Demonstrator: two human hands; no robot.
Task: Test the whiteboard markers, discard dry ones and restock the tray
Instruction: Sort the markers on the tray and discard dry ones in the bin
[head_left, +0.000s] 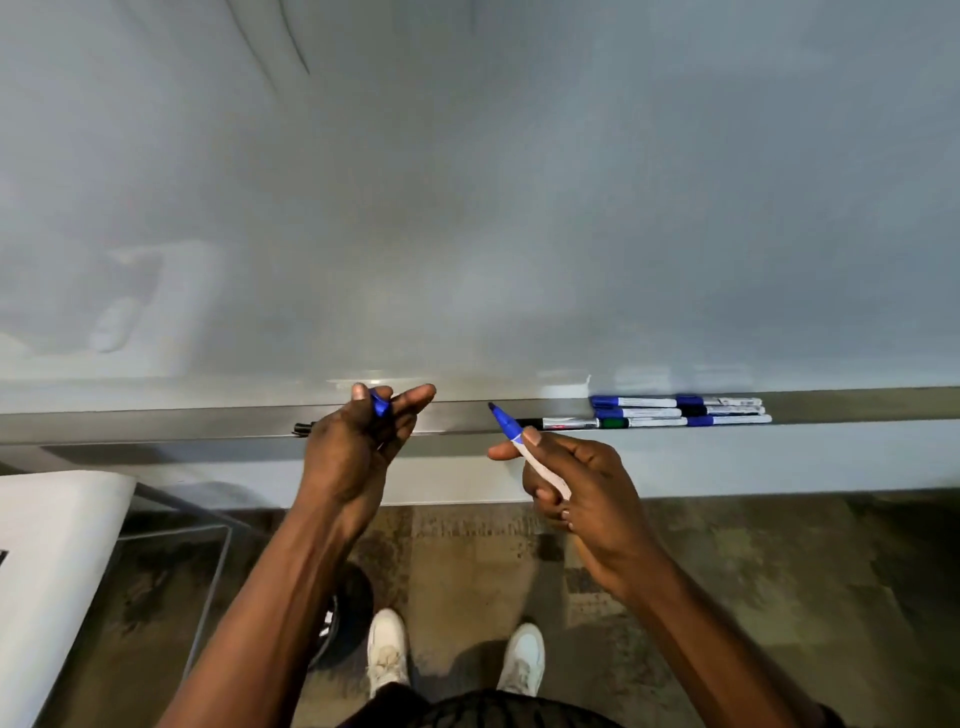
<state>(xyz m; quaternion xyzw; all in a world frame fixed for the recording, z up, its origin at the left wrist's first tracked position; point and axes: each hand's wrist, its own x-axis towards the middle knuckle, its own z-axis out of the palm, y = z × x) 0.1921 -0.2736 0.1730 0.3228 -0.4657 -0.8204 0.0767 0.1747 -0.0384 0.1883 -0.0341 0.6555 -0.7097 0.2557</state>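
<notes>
Right hand (561, 483) is gripping an uncapped blue marker (506, 422), tip pointing at eleven o'clock; left hand (358, 447) is pinching a blue cap (381, 404). Capped markers (675, 410) are lying in the tray (156, 423), three o'clock.

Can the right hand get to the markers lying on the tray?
Probably yes: nothing stands between the right hand and the markers on the tray. But it already holds an uncapped blue marker, so grabbing another looks awkward.
</notes>
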